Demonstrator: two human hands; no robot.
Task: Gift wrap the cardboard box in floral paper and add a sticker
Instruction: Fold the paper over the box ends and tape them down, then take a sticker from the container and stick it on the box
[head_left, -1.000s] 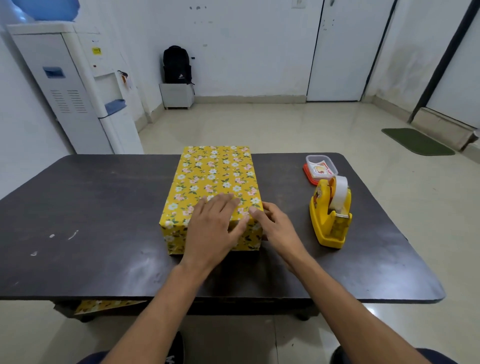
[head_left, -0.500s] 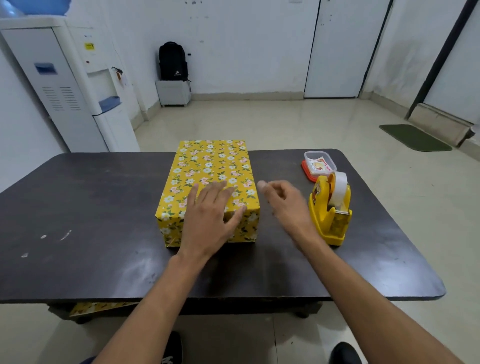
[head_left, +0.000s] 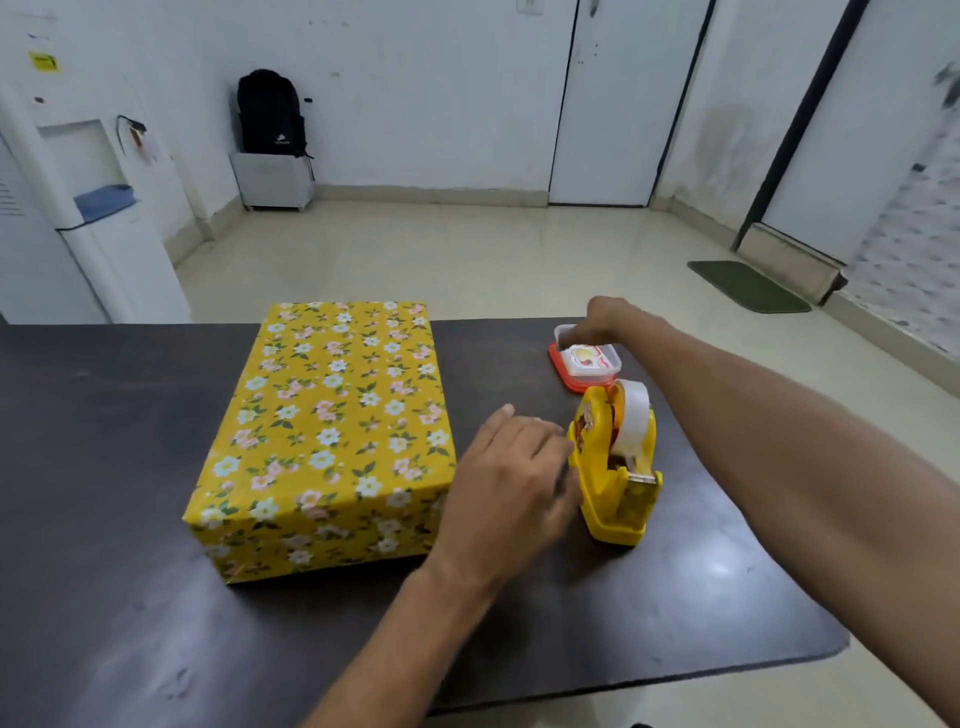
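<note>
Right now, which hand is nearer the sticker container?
Right. The right hand is over the far left corner of the sticker container, fingers at its rim. The left hand is well short of it, between the floral-wrapped box and the tape dispenser.

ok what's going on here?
A person is gift wrapping. The box sits on the dark table, fully covered in yellow floral paper, with no sticker visible on it. The right hand is at the rim of the small sticker container; the left hand hovers open beside the yellow tape dispenser.

Even indoor light, motion blur, edges bowed
</note>
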